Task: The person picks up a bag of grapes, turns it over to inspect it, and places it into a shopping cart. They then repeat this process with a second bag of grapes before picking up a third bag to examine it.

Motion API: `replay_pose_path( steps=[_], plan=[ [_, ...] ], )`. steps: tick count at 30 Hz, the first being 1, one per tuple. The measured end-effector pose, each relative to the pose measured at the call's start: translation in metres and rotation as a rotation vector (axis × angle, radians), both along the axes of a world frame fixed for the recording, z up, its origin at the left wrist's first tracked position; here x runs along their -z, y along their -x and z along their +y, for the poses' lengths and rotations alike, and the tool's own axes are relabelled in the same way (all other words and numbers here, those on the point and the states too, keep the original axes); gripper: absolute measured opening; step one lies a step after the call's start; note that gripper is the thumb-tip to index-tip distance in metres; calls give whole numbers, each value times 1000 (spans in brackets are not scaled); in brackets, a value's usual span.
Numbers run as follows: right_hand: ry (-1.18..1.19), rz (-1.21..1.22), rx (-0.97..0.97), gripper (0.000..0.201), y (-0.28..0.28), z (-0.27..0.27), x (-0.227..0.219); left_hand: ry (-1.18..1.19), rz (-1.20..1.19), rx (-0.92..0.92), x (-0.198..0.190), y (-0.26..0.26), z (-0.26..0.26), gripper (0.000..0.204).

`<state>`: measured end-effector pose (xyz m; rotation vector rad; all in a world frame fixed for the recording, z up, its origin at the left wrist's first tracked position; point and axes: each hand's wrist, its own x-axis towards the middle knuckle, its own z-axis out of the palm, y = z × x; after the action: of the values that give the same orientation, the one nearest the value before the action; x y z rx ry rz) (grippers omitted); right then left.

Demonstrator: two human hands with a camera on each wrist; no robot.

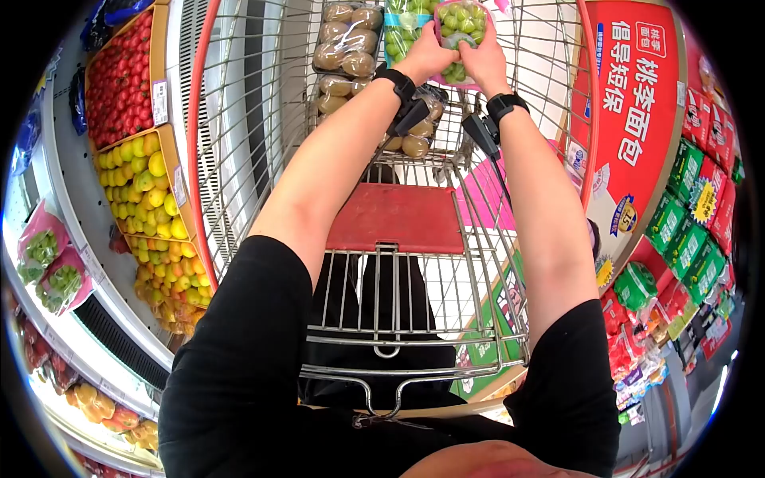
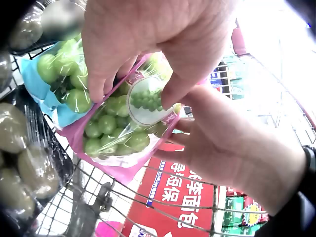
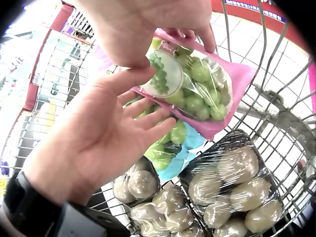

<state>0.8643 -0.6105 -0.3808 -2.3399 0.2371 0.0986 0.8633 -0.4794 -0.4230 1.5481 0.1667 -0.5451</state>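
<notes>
A pink-edged clear bag of green grapes (image 1: 462,24) with a round printed label is between both hands over the far end of the cart. My left hand (image 1: 430,57) holds its left side, thumb on the front and fingers along the edge (image 3: 106,131). My right hand (image 1: 484,62) grips the opposite side, fingers round the edge and thumb near the label (image 2: 222,138). A blue-edged bag of green grapes (image 2: 64,74) lies beside the pink one, partly covered by it and the left hand. Film-wrapped trays of kiwis (image 3: 232,187) lie close by.
The wire shopping cart (image 1: 203,119) surrounds the goods, with a red seat flap (image 1: 394,219) nearer my body. Shelves of red fruit (image 1: 119,80) and yellow fruit (image 1: 143,187) stand on the left. A red sign (image 1: 637,95) and packaged goods (image 1: 685,231) are on the right.
</notes>
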Motion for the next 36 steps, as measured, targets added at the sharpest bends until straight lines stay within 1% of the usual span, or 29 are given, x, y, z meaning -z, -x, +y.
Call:
replay_pose_path(
  steps=[1,2,5,8,9,10,11,12,13,14,15,17,19,20,21,22,23,24,25,26,27,28,29,30,31,33,35,36],
  plan=[
    [-19,-21,2,76,0,1,0,-18,0,5,-1,2,2,95],
    [-4,61,12,73,-1,0,0,-27,-24,16,-2,3,3,94],
    [106,-37,-39,70,-1,-15,30,-123,-64,61,-18,8,10,85],
    [22,21,-23,70,7,-12,15,-123,79,40,-58,22,26,78],
    [37,37,-6,69,9,-9,9,-176,61,-1,-43,30,28,74],
    [59,-11,-9,66,10,-10,10,-260,50,24,-40,43,29,67],
    [75,-51,-22,63,13,-9,15,-350,50,40,-46,58,33,62],
    [85,-81,-40,60,19,-9,16,-371,72,98,-60,68,36,59],
    [95,-117,-49,57,22,-4,8,-392,88,162,-83,75,43,57],
    [77,-104,-17,53,31,0,0,-330,102,143,-106,83,51,53],
    [53,-68,15,55,37,4,-15,-359,66,126,-118,88,60,52],
    [135,-68,23,54,47,1,-21,-406,-10,86,-143,98,79,51],
    [91,-18,16,52,59,2,-45,-342,43,57,-175,109,102,50],
    [42,-10,0,47,65,5,-57,-323,48,54,-188,113,115,50],
    [-38,67,5,47,73,11,-81,-305,51,48,-200,118,129,50],
    [-126,134,30,46,79,12,-88,-411,-83,87,-211,122,143,50],
    [-257,11,-4,46,83,0,-55,-405,-81,79,-242,129,154,51],
    [-210,53,-3,44,87,0,-60,-356,-98,67,-276,139,169,50],
    [-329,61,-42,43,91,-4,-57,-270,-135,50,-292,148,184,48],
    [-422,219,10,41,103,13,-95,-275,-265,25,-324,166,204,47],
    [-355,77,-141,39,102,-1,-65,-292,-253,6,-367,185,226,45],
    [-312,80,-188,37,111,11,-85,-164,-211,-95,-400,211,249,44],
    [-424,99,-194,37,114,21,-91,-22,-177,-188,-423,237,269,43],
    [-343,117,-255,38,117,32,-111,-7,-188,-281,-438,267,293,41],
    [-357,125,-267,39,126,50,-142,17,-198,-364,-449,302,314,40],
    [-496,117,-290,38,137,89,-191,40,-214,-535,-470,380,352,39],
    [-516,114,-304,38,155,142,-250,-34,-205,-650,-455,463,385,41],
    [-530,111,-304,38,164,167,-276,-36,-160,-699,-458,503,394,41]
  ],
)
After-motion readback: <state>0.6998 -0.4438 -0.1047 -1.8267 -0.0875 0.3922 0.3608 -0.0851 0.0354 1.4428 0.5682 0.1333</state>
